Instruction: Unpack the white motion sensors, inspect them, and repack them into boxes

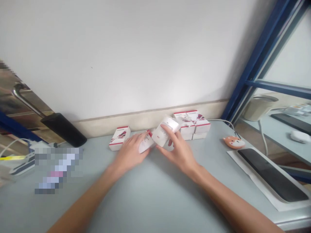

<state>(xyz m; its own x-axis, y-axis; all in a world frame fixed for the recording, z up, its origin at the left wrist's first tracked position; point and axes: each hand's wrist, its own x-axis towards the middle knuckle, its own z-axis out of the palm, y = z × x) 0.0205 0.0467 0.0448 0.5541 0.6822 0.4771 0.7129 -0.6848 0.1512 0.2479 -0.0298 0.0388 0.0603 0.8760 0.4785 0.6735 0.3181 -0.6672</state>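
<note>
My right hand [182, 153] is closed on a small white box [160, 135], tilted, with fingers along its upper side and the thumb beneath. My left hand [130, 150] is wrapped round a second white box [145, 145] with a red edge, low over the table. The two boxes meet or overlap between my hands; whether they touch I cannot tell. Left of my left hand lies a white-and-red carton [120, 138]. Behind my right hand, against the wall, several matching cartons [198, 124] are stacked in a block.
The grey table [141, 207] meets a white wall [136, 58]. On the right are an orange animal-faced case [233, 142] and a dark flat device [269, 173] on white paper. A black cylinder on a metal rod [64, 127] and a power strip [23, 165] stand left.
</note>
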